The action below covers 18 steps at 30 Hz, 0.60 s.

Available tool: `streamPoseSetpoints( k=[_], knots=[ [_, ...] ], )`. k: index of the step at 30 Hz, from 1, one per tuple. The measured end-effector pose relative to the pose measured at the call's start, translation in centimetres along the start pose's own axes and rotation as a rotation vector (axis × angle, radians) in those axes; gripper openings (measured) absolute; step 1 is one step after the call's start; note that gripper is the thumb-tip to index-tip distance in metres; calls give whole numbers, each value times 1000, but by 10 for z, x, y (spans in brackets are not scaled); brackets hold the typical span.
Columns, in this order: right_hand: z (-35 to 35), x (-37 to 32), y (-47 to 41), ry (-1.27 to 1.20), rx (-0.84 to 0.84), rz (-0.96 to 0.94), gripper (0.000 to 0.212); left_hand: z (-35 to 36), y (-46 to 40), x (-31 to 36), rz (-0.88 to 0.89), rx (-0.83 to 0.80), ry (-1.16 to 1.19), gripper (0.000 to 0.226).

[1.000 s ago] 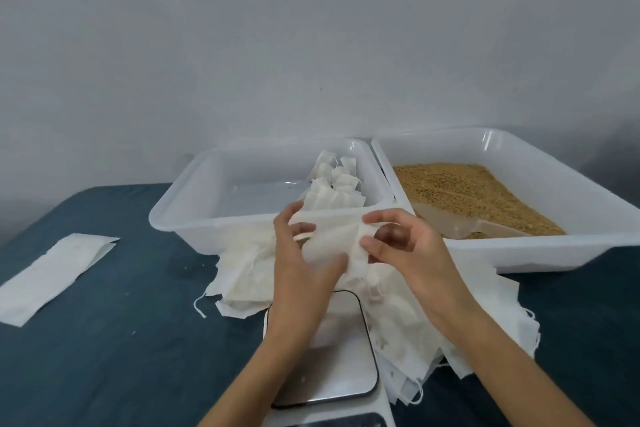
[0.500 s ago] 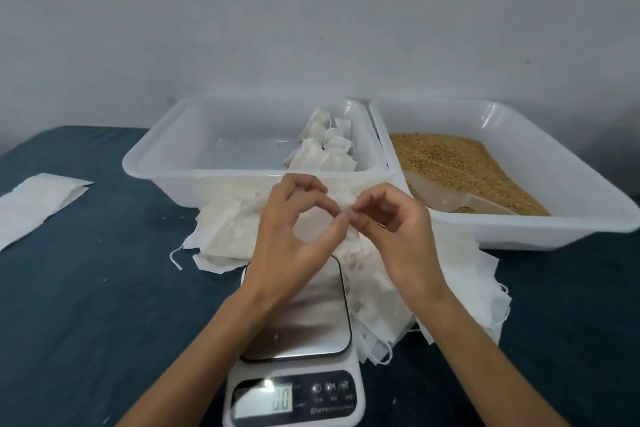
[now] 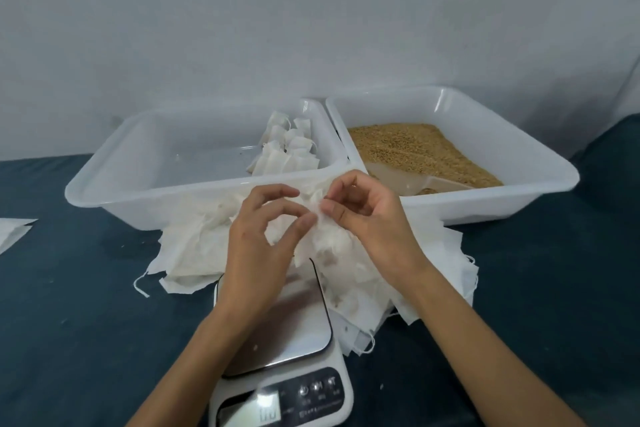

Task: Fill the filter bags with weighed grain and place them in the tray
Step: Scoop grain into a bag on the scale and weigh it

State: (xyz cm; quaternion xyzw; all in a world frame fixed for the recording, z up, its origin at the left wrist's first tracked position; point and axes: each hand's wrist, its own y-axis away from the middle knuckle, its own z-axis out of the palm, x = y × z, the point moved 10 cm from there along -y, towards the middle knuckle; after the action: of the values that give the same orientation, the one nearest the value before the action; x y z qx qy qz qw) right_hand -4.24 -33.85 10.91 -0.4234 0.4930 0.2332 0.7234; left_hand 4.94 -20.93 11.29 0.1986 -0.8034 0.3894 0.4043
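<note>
A white filter bag (image 3: pixel 322 239) hangs above the back of the scale (image 3: pixel 277 340), pinched at its top between both hands. My left hand (image 3: pixel 263 246) holds its left edge with thumb and forefinger. My right hand (image 3: pixel 370 218) pinches the right edge. A heap of empty filter bags (image 3: pixel 194 246) lies behind and beside the scale. The left tray (image 3: pixel 114 184) holds several filled bags (image 3: pixel 287 149) in its far right corner. The right tray (image 3: pixel 547 166) holds brown grain (image 3: pixel 415 149) and a clear scoop (image 3: pixel 415 180).
The scale's display (image 3: pixel 270 412) sits at the front, its figures blurred. A loose white sheet (image 3: pixel 14 232) lies at the far left on the dark blue table cover (image 3: pixel 69 322). A pale wall stands close behind the trays.
The view has tilted down and shifted, bringing the scale's display into sight. Both hands have drawn together on the bag's top edge, and the bag now hangs lower between them.
</note>
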Motion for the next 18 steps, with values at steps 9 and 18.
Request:
streamPoseSetpoints(
  k=[9,18],
  knots=[
    [0,3,7,328,41,-60,12,-7,0,0,26,55,3,10],
    [-12,3,3,167,88,-27,10,1,-2,-17,-67,8,204,39]
  ],
)
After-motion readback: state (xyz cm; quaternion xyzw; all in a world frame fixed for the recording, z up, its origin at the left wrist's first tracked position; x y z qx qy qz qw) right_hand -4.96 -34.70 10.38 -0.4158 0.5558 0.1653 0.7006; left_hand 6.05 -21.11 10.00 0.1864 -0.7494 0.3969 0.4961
